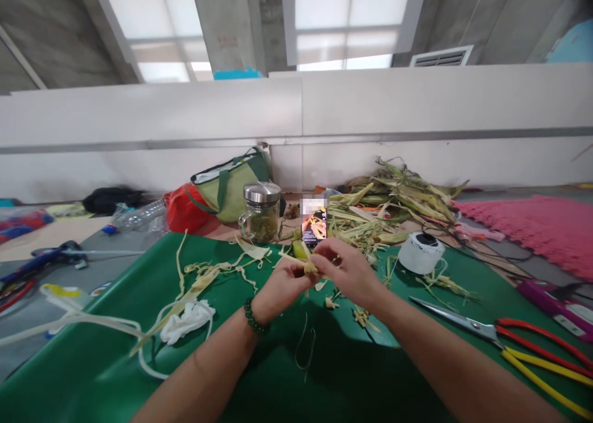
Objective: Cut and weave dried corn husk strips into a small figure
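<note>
Above a green sheet (143, 281), near its far edge, both hands (344, 268) angle inward, pinching a pale husk piece (311, 266); at that edge, a lidded jar (262, 209) holds greenish contents (266, 226).

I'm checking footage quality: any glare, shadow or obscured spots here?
Head view: both windows glare nearly white; head view: the green sheet is darkest at lower centre, in shadow; head view: a pixelated patch hides the top of the phone.

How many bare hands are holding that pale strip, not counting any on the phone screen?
2: the left hand and right hand meet at the pale strip, just before the phone. Some fingertips are hidden.
</note>
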Tool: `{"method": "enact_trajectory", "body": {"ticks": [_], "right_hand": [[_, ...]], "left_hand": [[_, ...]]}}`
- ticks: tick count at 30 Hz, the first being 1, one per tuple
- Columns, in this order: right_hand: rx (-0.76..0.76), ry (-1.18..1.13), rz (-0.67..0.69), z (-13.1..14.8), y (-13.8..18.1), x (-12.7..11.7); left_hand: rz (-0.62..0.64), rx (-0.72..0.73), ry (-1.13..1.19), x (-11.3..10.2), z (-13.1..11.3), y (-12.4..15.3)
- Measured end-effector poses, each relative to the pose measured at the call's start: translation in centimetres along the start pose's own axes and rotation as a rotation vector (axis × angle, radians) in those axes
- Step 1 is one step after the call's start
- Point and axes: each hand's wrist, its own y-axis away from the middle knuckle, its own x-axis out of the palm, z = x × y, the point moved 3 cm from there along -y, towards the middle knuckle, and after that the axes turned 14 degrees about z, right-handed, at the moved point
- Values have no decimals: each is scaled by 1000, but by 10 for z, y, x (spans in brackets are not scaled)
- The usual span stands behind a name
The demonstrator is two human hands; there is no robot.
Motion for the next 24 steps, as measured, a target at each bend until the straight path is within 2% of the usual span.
{"method": "enact_trajectory", "body": {"ticks": [1,3,7,14,16,20,24], "right_hand": [[4,21,18,-2,-1,5],[5,73,-36,-5,-2,12],[4,121,-167,-11,-2,17],[-91,173,-161,-5,0,21],[-91,175,-166,-5,0,20],[-117,182,-121,-3,0,22],[-118,105,-135,-2,1,22]], "left_hand": [[8,9,11,2,-1,0],[-2,36,87,5,-1,-2],[-127,72,226,1,2,-2],[-338,116,219,-1,4,2],[-349,137,224,-1,3,4],[-374,238,113,-1,-1,6],[-432,222,-77,-3,-2,10]]}}
